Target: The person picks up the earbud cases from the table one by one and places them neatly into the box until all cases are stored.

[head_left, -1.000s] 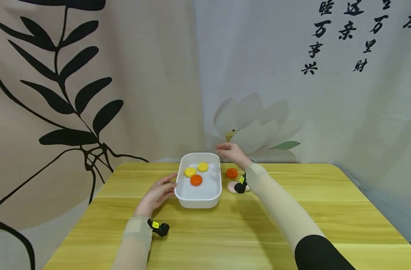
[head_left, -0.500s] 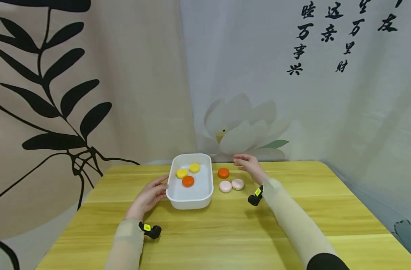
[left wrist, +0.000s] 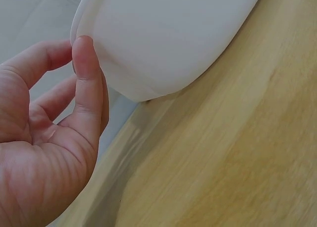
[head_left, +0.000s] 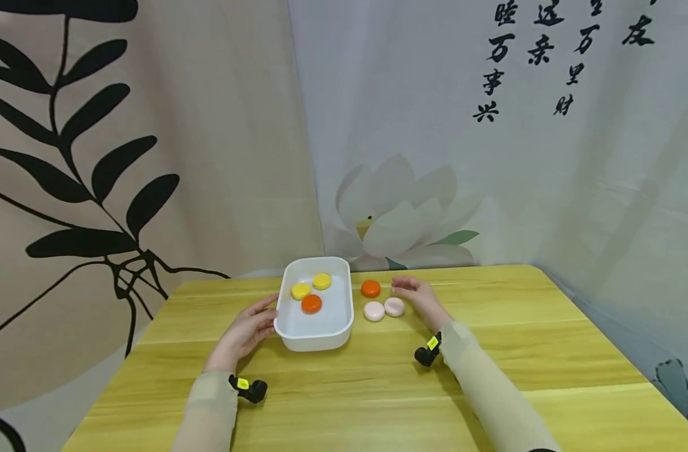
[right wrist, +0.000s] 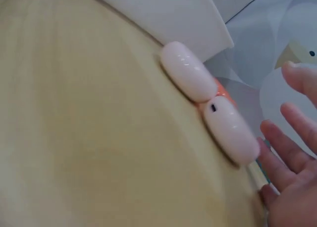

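My left hand [head_left: 248,333] touches the left side of a white rectangular tray [head_left: 321,342]; the fingertips meet the outside of its rim in the left wrist view. Inside the tray lie two yellow round discs [head_left: 301,290] and an orange disc [head_left: 311,304]. To the tray's right, another orange disc [head_left: 370,288] rests on the table behind two glossy pale pink discs [head_left: 374,311]. One pink disc [right wrist: 232,131] shows a small dark slot in its side in the right wrist view. Just right of these hovers my right hand [head_left: 423,301], fingers loosely bent and holding nothing.
The wooden table [head_left: 333,402] ends at a back edge close behind the tray. Behind it hangs a curtain [head_left: 236,157] with printed leaves, a flower and writing. A small black camera is strapped to each wrist.
My right hand has moved away from the tray's far right corner, then lowered beside the pink discs. The left hand stays at the tray. The head view has shifted to the right.
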A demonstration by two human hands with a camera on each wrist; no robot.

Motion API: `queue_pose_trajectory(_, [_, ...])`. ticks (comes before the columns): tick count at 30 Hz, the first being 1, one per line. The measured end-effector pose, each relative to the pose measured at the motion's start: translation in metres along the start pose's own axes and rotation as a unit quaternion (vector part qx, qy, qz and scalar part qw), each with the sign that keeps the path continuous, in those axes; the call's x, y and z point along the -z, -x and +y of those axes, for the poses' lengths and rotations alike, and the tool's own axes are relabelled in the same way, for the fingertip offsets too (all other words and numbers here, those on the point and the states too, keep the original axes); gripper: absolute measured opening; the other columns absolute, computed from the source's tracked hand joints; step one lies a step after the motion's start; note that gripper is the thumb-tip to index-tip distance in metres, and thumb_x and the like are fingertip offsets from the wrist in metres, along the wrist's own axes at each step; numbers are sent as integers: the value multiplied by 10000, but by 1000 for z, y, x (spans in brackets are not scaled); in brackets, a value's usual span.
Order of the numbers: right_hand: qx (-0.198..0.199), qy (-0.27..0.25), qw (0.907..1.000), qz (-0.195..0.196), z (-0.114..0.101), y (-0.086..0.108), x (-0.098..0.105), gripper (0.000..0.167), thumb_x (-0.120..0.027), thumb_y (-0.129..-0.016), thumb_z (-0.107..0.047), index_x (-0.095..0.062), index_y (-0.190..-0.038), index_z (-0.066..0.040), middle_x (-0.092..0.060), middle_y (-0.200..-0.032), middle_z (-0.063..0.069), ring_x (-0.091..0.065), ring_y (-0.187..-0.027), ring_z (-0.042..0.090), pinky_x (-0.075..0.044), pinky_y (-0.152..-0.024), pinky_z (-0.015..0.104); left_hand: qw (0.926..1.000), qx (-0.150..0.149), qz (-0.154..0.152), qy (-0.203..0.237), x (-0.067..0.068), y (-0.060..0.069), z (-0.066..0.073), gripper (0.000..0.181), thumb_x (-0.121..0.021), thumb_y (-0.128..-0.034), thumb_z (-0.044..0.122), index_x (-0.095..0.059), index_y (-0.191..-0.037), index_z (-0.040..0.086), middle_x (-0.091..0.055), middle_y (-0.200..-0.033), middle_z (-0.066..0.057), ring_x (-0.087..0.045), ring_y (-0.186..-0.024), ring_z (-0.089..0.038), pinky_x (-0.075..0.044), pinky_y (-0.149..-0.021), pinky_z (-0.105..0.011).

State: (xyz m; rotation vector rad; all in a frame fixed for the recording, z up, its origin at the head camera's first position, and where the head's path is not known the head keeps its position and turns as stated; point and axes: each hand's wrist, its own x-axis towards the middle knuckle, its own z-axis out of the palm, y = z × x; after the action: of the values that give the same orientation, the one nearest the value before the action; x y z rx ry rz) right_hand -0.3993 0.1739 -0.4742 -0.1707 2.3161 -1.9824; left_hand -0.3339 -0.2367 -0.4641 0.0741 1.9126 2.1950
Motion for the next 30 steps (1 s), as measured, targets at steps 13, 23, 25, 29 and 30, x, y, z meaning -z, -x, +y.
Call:
queue_pose_trajectory(13, [233, 249, 9994, -47, 11, 18, -2, 623, -758, -842, -132, -485, -1371, 53, -510, -1367, 226, -459, -1276, 347, -340, -1080, 457, 10000, -80, 38, -30, 1, 0, -2, 606, -566, -986, 111, -287, -1521, 50, -652, -1067, -101, -617, -786, -115, -532, -725, -222])
queue_pose_trajectory(23, [433, 950, 9942, -271, 9, 15, -3, 603, -764, -830, -111, -520, -1365, 24, -526, -1372, 185, -473, -1267, 319, -368, -1060, 450, 9999, -89, -1, 54, 0, -2, 4, 596, -552, -986, 76, -288, -1519, 44, -625, -1081, -132, -609, -763, -124, -532, -705, -218])
queue_pose_trajectory(25, [513, 954, 9938, -257, 10, 14, -4, 590, -765, -830, -104, -529, -1353, 33, -536, -1358, 192, -476, -1263, 324, -366, -1061, 455, 9999, -148, -31, 59, 0, -2, 5, 598, -554, -986, 78, -285, -1518, 36, -625, -1077, -130, -609, -766, -124, -532, -704, -216])
queue_pose_trajectory(29, [501, 999, 9934, -257, 13, 15, -6, 574, -773, -821, -87, -547, -1332, 42, -554, -1334, 198, -490, -1243, 324, -372, -1054, 460, 10000, -60, -31, 21, 0, -1, 3, 607, -555, -987, 82, -273, -1522, 36, -624, -1079, -127, -614, -778, -129, -534, -711, -221])
queue_pose_trajectory(30, [499, 1025, 9932, -257, 14, 15, -6, 571, -773, -821, -84, -548, -1331, 43, -555, -1333, 199, -492, -1239, 326, -374, -1051, 462, 10000, -33, -21, 11, 0, -1, 2, 608, -556, -986, 82, -273, -1522, 37, -622, -1079, -128, -615, -780, -130, -535, -715, -224])
